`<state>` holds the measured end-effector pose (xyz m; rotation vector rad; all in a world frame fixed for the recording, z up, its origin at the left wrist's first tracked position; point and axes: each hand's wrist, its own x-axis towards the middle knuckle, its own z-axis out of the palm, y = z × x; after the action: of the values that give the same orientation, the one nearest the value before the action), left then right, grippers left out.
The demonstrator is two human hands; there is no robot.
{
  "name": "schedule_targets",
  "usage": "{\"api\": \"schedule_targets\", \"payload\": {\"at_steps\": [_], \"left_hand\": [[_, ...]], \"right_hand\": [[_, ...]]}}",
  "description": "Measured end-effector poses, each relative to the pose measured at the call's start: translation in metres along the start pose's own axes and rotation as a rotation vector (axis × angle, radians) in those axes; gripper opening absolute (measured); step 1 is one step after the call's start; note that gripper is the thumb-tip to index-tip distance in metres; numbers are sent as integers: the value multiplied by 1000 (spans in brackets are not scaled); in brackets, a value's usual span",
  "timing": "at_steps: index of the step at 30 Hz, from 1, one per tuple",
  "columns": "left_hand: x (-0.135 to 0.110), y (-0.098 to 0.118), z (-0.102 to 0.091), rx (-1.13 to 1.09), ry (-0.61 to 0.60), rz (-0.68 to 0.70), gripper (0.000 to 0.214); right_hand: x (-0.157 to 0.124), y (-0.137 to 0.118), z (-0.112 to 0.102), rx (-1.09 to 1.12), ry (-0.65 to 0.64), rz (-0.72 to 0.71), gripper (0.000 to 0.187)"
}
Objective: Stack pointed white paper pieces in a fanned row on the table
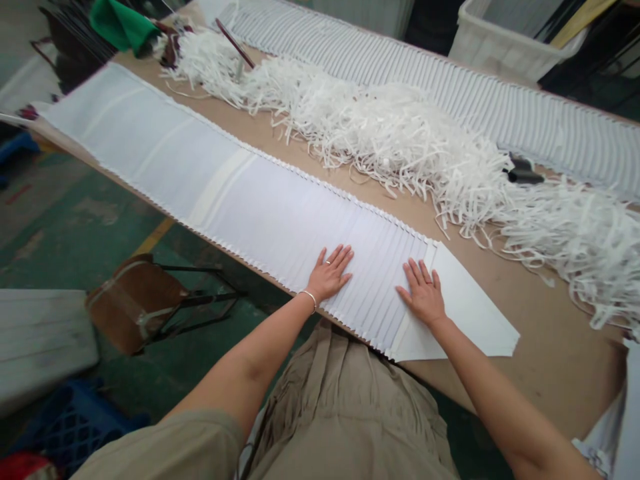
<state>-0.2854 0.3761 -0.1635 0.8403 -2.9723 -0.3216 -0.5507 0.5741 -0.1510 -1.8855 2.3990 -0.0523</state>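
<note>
A long white pleated fabric panel (280,207) lies along the near side of the brown table, its long edges lined with small folds. Flat on its pleats rests my left hand (329,273), fingers spread, a ring and a bracelet on it. My right hand (424,293) lies open near the panel's right end, beside the seam where the pleats meet a plain white end piece (473,307) with a slanted edge. Neither hand grips anything; both palms press on or touch the fabric.
A heap of white fabric strips (380,133) runs along the middle of the brown table (555,373). Behind it lies another pleated white length (430,83). A white bin (505,50) stands beyond. To the left are a brown folding chair (135,300) and a blue crate (75,427).
</note>
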Motion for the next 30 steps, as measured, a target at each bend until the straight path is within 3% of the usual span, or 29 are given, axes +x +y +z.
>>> {"api": "schedule_targets", "payload": {"at_steps": [4, 9, 15, 30], "left_hand": [[-9, -11, -6, -17, -1, -27, 61], [-25, -31, -18, -4, 11, -125, 58], [-18, -21, -9, -27, -8, 43, 61], [-19, -21, -3, -77, -6, 34, 64]], "right_hand": [[4, -8, -10, -1, 0, 1, 68], [29, -46, -17, 44, -7, -49, 70], [57, -87, -7, 108, -11, -196, 75], [51, -84, -3, 72, -70, -234, 73]]}}
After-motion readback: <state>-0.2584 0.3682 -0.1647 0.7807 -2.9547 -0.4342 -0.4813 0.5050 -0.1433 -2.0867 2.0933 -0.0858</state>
